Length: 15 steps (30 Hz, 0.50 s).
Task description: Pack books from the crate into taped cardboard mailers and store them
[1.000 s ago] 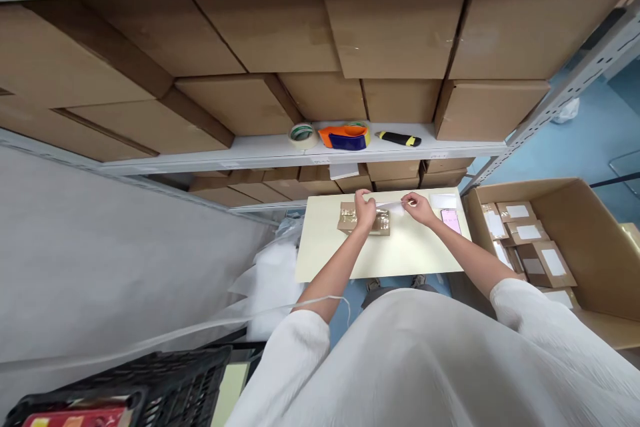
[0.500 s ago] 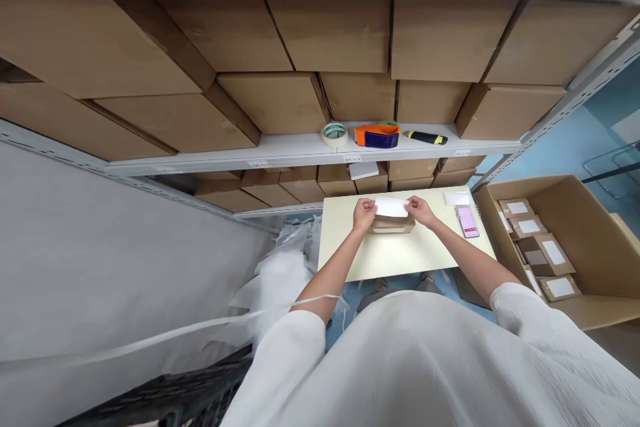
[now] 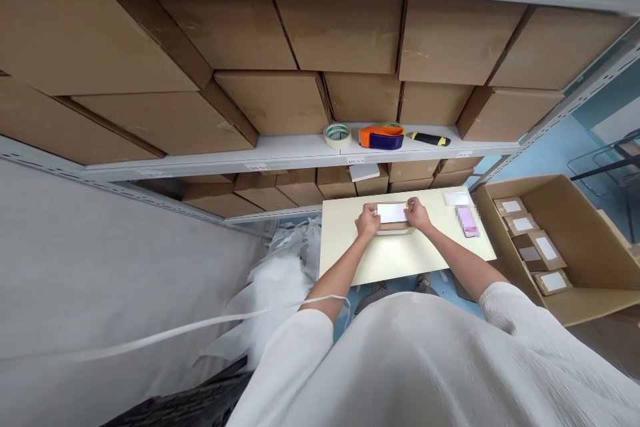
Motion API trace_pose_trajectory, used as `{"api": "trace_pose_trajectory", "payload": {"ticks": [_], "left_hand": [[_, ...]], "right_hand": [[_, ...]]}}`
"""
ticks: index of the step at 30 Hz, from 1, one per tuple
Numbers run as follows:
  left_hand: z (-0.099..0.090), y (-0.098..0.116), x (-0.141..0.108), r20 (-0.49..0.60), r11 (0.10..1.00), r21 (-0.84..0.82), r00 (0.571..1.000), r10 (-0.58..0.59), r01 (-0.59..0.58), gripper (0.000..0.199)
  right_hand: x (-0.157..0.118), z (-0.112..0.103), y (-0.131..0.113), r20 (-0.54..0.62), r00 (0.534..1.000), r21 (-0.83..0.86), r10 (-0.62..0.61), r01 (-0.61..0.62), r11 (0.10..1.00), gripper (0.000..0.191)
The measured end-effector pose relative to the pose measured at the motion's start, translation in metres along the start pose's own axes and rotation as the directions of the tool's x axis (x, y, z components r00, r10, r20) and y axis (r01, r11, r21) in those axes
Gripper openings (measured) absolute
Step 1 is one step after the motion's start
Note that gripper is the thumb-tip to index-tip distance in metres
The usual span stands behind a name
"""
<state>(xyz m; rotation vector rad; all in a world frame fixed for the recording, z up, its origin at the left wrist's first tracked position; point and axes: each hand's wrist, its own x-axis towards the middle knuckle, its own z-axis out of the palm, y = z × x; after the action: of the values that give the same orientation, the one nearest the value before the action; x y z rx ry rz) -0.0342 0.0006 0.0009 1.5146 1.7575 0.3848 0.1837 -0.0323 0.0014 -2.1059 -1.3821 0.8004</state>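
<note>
My left hand and right hand are pinching the white label by its ends, now bringing it flatter over the cardboard box. I'm keeping the box on the cream tabletop.

Grey wall at left, pale metal shelving ahead, blue floor beyond at right.

Arms forward, hands close together

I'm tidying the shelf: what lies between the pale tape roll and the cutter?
Between the tape roll and cutter: what looks like an orange-and-blue tape dispenser, in the head view.
</note>
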Motion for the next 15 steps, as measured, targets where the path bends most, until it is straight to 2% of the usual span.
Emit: {"api": "trace_pose_trajectory", "payload": {"ticks": [10,15], "left_hand": [[-0.002,0.006,0.003,0.069,0.978,0.201,0.997,0.046,-0.059,0.036],[0.000,0.009,0.002,0.087,0.953,0.282,0.993,0.085,-0.106,0.038]], "right_hand": [[-0.006,0.003,-0.005,0.055,0.998,-0.221,-0.039,0.051,0.974,0.035],[-0.008,0.004,-0.011,0.071,0.996,-0.365,-0.050,0.072,0.928,0.035]]}}
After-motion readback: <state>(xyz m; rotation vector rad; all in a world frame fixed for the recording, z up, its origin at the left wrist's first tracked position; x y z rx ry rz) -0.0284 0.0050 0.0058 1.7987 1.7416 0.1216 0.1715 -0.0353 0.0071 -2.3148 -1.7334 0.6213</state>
